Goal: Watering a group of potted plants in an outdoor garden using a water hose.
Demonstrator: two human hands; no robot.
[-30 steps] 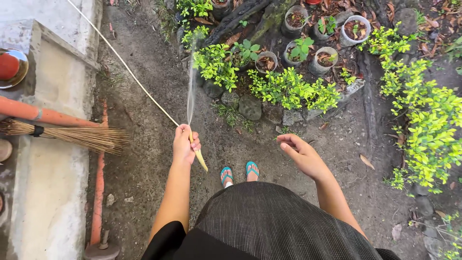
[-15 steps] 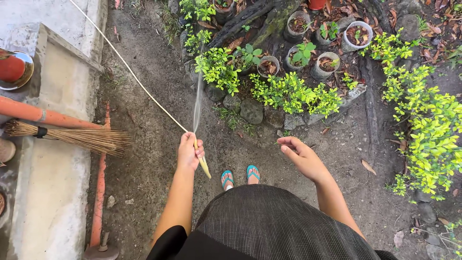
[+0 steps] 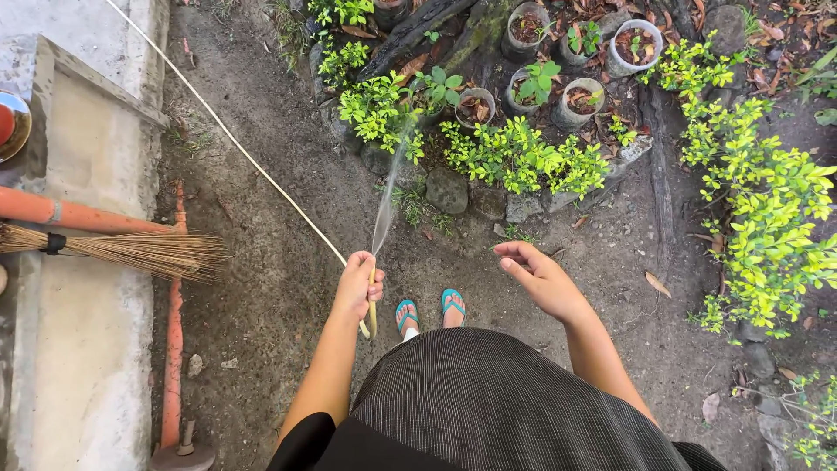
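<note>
My left hand (image 3: 359,283) grips the end of a thin pale yellow hose (image 3: 244,155) that runs away to the upper left across the dirt. A thin jet of water (image 3: 386,196) shoots from the hose end toward the small green shrubs (image 3: 384,112) at the stone border. My right hand (image 3: 539,277) hangs free in front of me, palm half open, fingers loosely curled, holding nothing. My feet in teal sandals (image 3: 429,310) stand on the dirt below the hands.
Several small pots (image 3: 580,100) with seedlings sit among stones and dry leaves at the top. Yellow-green bushes (image 3: 767,227) line the right. At left are a concrete ledge (image 3: 83,288), a straw broom (image 3: 122,249) and orange pipes (image 3: 174,349).
My left hand has shifted right and slightly down with the hose, and the water jet now angles rightward toward the shrubs. The view has drifted a little; the right hand keeps its pose.
</note>
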